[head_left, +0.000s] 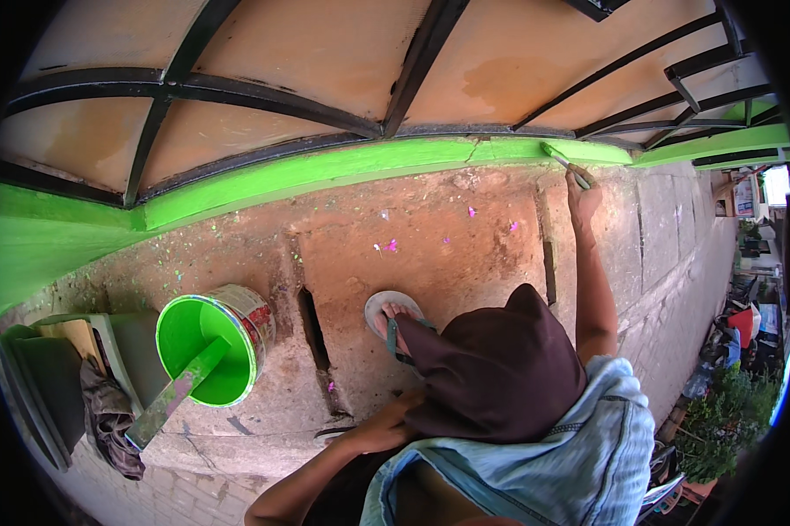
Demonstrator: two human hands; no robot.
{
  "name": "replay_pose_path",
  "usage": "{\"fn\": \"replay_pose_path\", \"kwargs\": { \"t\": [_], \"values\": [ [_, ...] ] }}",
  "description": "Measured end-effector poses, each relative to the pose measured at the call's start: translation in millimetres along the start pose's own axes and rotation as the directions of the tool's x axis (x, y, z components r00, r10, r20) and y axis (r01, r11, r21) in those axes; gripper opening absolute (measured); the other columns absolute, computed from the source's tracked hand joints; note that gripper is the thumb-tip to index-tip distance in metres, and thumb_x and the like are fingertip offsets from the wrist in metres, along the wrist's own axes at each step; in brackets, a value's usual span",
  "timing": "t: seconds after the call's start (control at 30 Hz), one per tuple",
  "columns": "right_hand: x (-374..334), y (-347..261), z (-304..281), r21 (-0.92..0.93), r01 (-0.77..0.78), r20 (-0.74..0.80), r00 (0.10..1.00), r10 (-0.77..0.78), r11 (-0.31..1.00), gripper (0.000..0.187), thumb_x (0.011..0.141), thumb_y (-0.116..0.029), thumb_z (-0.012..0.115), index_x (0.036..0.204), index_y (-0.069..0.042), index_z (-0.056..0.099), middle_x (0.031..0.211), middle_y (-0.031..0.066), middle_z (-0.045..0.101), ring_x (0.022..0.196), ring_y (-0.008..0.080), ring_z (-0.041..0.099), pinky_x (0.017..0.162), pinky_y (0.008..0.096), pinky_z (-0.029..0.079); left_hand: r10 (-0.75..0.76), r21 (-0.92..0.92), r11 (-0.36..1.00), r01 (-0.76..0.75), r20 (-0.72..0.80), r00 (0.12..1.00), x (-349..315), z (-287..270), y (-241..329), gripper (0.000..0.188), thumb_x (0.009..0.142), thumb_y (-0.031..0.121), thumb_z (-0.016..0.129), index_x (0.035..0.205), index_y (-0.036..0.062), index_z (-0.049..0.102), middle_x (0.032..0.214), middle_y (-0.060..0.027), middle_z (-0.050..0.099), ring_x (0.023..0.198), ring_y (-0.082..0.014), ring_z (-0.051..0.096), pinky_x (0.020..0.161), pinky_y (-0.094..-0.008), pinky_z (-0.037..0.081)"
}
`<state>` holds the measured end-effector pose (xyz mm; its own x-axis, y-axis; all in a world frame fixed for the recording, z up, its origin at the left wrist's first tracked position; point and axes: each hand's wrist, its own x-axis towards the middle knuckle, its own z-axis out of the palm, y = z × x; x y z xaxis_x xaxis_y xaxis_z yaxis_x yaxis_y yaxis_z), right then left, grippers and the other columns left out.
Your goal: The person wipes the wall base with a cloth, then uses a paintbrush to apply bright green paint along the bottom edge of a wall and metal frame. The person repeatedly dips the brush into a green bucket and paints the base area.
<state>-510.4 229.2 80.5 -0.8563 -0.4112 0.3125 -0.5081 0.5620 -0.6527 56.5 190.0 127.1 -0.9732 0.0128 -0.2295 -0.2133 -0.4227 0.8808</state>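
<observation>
Green ledge (325, 171) below black railing (263, 88): coated from the left edge up to the paintbrush (563, 161); the stretch beyond also reads green. Right hand (582, 200), grip closed around brush handle, bristles on ledge. Left hand (408, 405) rests by the knee; grip unclear. Paint can (215, 344), round, green inside, red-and-white label, stir stick leaning in it.

A round metal paint bucket (215, 349) sits on the rough concrete ledge (448, 237) at the left, with a flat wooden stirring stick (177, 391) leaning in it and a crumpled grey rag (110, 416) just left of it. Beyond the ledge runs the painted base strip (325, 171) under the black iron railing (263, 92). Far right, the right hand (581, 200) holds a small paintbrush (563, 162) against that strip, while a sandalled foot (393, 320) rests mid-ledge, right of the bucket.
</observation>
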Motion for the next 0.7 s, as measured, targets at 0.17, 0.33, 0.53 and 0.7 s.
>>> {"fn": "replay_pose_path", "kwargs": {
  "t": [0.17, 0.33, 0.53, 0.7],
  "values": [
    [-55.4, -65.7, 33.3, 0.295, -0.038, 0.297, 0.953, -0.054, 0.955, 0.026, 0.089, -0.021, 0.073, 0.106, -0.001, 0.074, 0.086, 0.0079, 0.074, 0.079, 0.0124, 0.064, 0.076, 0.0267, 0.050, -0.053, -0.002, 0.999, 0.053, 0.003, 0.999, 0.9, 0.6, -3.4, 0.056, 0.091, 0.014, 0.055, 0.143, -0.0024, 0.042, 0.154, -0.0252, 0.035, 0.145, -0.0407, 0.028, 0.120, -0.0471, 0.021],
    [-73.1, -113.2, 42.8, 0.325, -0.156, 0.549, 0.834, -0.052, 0.933, 0.035, 0.090, -0.026, 0.075, 0.109, 0.003, 0.071, 0.087, 0.0077, 0.074, 0.081, 0.0121, 0.064, 0.081, 0.0251, 0.047, -0.038, 0.102, 0.994, 0.041, -0.031, 0.999, -1.6, 4.0, -19.2, 0.060, 0.091, 0.014, 0.054, 0.145, -0.0062, 0.038, 0.154, -0.0271, 0.033, 0.146, -0.0397, 0.028, 0.120, -0.0461, 0.022],
    [-50.4, -75.9, 6.0, -0.074, 0.152, 0.271, 0.954, -0.127, 0.986, 0.034, 0.098, -0.030, 0.065, 0.098, 0.003, 0.070, 0.070, 0.0046, 0.065, 0.061, 0.0095, 0.060, 0.055, 0.0249, 0.047, -0.010, 0.318, 0.947, 0.043, -0.106, 0.994, -10.2, 5.0, -7.0, 0.061, 0.088, 0.017, 0.056, 0.143, -0.0060, 0.042, 0.151, -0.0282, 0.038, 0.142, -0.0409, 0.036, 0.118, -0.0471, 0.027],
    [-76.9, -118.2, 18.6, -0.106, 0.538, 0.606, 0.702, -0.375, 0.836, 0.024, 0.098, -0.025, 0.060, 0.091, -0.003, 0.067, 0.066, 0.0181, 0.063, 0.058, 0.0330, 0.064, 0.055, 0.0409, 0.047, 0.052, 0.531, 0.845, 0.065, -0.202, 0.978, -29.6, -4.5, 61.5, 0.041, 0.085, 0.013, 0.060, 0.119, -0.0072, 0.053, 0.117, -0.0261, 0.059, 0.118, -0.0417, 0.054, 0.104, -0.0474, 0.041]
  ]
}}
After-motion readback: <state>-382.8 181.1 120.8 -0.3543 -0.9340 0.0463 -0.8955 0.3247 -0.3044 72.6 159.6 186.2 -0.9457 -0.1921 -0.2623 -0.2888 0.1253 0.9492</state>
